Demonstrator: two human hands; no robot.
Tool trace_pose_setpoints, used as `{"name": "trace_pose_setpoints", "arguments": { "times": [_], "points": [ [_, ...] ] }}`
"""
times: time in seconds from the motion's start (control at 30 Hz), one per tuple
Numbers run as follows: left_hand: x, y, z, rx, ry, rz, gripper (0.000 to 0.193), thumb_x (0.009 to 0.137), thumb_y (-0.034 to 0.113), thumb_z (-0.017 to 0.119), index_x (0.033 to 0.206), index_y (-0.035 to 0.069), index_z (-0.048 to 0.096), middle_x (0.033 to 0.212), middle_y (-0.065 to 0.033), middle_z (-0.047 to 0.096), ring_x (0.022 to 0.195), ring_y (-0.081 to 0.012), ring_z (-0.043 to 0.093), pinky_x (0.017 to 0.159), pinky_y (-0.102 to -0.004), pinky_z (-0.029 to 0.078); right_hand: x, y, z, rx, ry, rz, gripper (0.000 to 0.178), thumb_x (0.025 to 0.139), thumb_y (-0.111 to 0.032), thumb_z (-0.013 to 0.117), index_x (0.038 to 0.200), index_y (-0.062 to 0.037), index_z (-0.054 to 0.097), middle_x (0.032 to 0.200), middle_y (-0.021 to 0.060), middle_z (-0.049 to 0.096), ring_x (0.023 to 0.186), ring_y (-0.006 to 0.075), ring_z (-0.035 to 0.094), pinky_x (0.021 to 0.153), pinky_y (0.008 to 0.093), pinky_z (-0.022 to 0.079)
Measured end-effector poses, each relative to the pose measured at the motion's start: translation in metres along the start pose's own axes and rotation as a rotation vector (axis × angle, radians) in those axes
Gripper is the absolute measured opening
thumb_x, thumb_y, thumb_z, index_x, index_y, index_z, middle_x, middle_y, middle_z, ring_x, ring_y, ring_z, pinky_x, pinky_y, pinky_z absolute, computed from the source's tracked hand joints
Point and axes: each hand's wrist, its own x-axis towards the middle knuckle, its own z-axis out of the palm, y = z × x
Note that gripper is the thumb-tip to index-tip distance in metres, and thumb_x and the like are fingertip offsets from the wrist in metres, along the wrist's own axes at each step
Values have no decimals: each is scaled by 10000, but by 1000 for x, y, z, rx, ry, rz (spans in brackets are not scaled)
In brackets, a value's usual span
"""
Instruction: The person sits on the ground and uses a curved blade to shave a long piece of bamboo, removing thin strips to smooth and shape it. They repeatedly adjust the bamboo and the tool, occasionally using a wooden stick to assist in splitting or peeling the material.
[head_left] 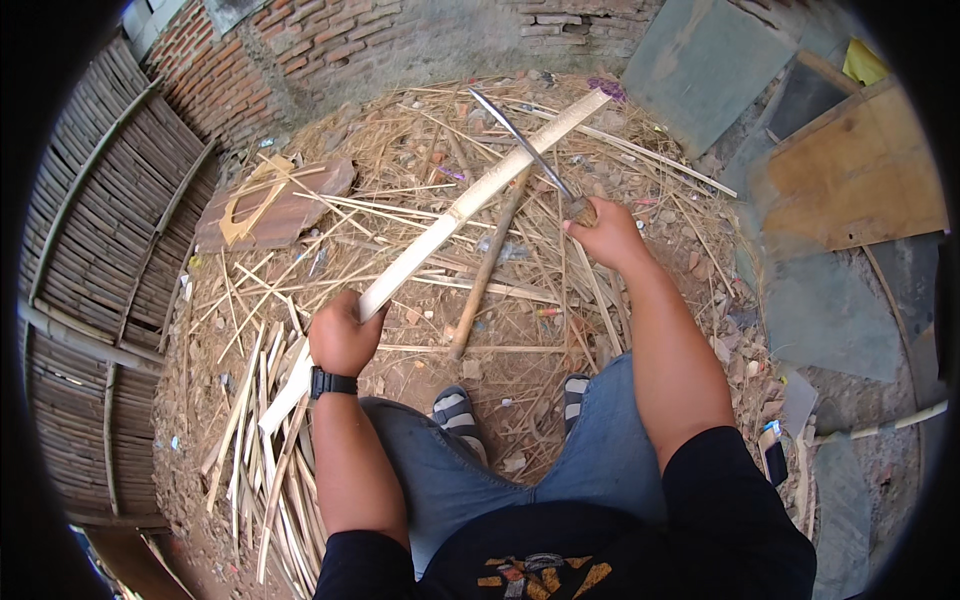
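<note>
My left hand, with a black watch on its wrist, is closed around a long pale bamboo slat. The slat runs slantwise from beside my left knee up to the far right. In my right hand is a machete, gripped by its short handle. Its narrow blade points up and left and crosses over the slat near the far end; whether the two touch I cannot tell. Below that crossing, a rough wooden stick leans or lies, its upper end by the slat.
Cut bamboo strips are heaped by my left leg. Straw, splinters and rubble cover the ground around my sandals. A brown board lies at far left. A bamboo fence stands left, a brick wall behind, and sheets at right.
</note>
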Motion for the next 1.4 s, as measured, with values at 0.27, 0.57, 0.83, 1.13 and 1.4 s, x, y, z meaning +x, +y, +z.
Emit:
{"name": "trace_pose_setpoints", "arguments": {
  "times": [0.27, 0.57, 0.83, 1.13, 1.4],
  "points": [
    [0, -2, -4, -7, -25, -45, 424, 826, 373, 860, 753, 29, 624, 652, -170, 646, 577, -356, 626, 564, -437, 485, 1, 5, 9, -11, -67, -134, 491, 871, -329, 790, 1258, -42, 693, 1071, 217, 742, 1040, 382, 712, 924, 467, 551],
    [-1, -2, -2, -128, -1, -82, 409, 840, 333, 859, 742, 20, 615, 616, -152, 613, 522, -299, 560, 540, -410, 457, -23, -39, 17, -154, -95, -243, 433, 873, -341, 798, 1193, -61, 717, 1020, 224, 742, 987, 384, 719, 871, 480, 564],
    [1, -5, 1, -69, 30, 18, 429, 813, 354, 880, 747, 19, 621, 614, -154, 605, 516, -296, 563, 533, -395, 455, 5, 12, -2, 100, 111, 21, 418, 873, -349, 798, 1154, -49, 727, 1023, 186, 756, 993, 352, 726, 888, 435, 552],
    [-2, 1, 0, -212, 2, -105, 409, 831, 325, 859, 732, 21, 604, 619, -164, 620, 537, -327, 595, 539, -411, 472, -31, -48, 5, -177, -124, -309, 426, 870, -314, 797, 1202, -62, 710, 935, 225, 727, 952, 363, 725, 827, 453, 564],
    [-1, 3, -5, -69, 13, -6, 411, 841, 322, 864, 752, 11, 610, 622, -152, 610, 535, -269, 573, 543, -392, 460, 3, 9, -6, 62, 120, 71, 476, 871, -364, 787, 1193, -22, 711, 1040, 217, 747, 982, 381, 721, 885, 460, 554]
  ]
}}
